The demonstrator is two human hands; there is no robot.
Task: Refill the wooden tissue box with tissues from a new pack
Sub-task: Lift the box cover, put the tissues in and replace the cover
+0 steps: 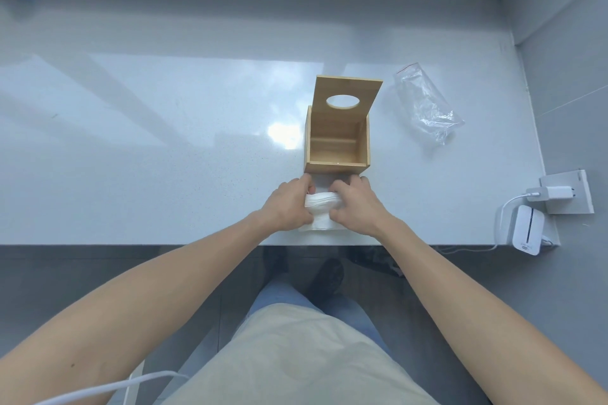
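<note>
A wooden tissue box (337,168) stands on the white counter, its lid (345,92) with an oval hole swung up and back. Inside, the box holds nothing. Just in front of it lies a white stack of tissues (320,210). My left hand (289,204) grips the stack's left side, fingers curled over its top. From the right, my right hand (357,204) grips the same stack. Most of the stack is hidden between the two hands.
A crumpled clear plastic bag (427,105) lies to the right of the box. At the counter's right end are a white charger and socket (559,194) and a small white device (526,233). The counter's front edge (164,242) runs close under my hands.
</note>
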